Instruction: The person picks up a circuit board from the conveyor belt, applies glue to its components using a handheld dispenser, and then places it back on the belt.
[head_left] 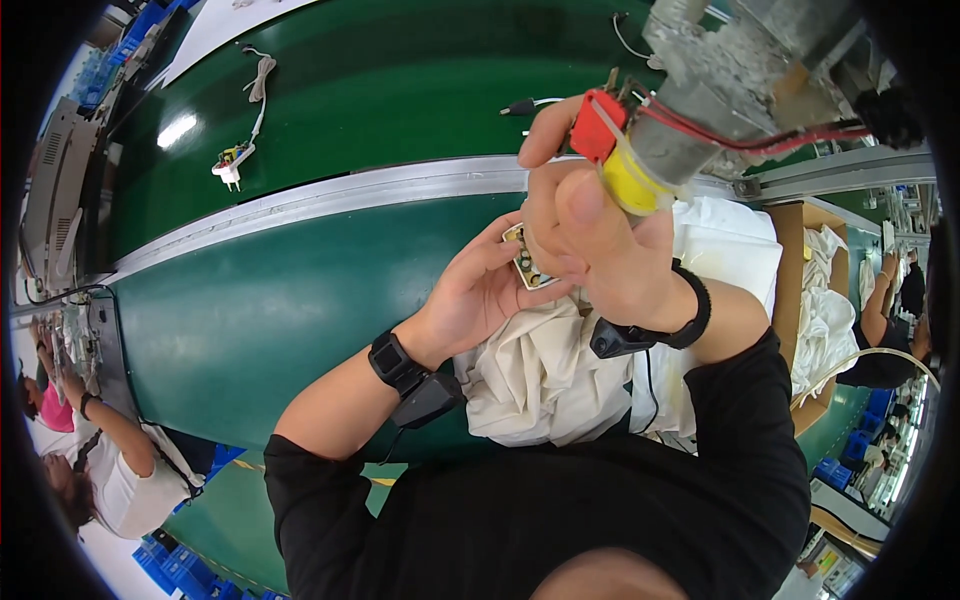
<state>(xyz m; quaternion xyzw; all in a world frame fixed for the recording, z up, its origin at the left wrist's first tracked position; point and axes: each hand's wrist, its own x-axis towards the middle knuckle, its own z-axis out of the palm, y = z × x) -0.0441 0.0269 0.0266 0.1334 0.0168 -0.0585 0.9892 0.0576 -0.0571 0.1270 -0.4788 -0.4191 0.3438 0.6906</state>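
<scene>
My left hand (468,292) is curled around a small circuit board in a pale frame (526,262), its fingers along the edges. Right above it, my right hand (625,245) grips the yellow-banded end of a grey cylindrical tool (678,128) that comes in from the upper right. A red block (598,124) and red and black wires sit on the tool's side, and whitish crust covers its upper part. My right hand hides the tool's tip and part of the board. Beneath both hands lies a crumpled cream cloth (545,375).
Beyond a metal rail (330,195) runs a green belt (380,90) carrying a white plug adapter (228,172) with a cable. White packaging (730,245) lies to the right, beside a cardboard box (790,235) of pale bundles. Another person (125,470) works at far left.
</scene>
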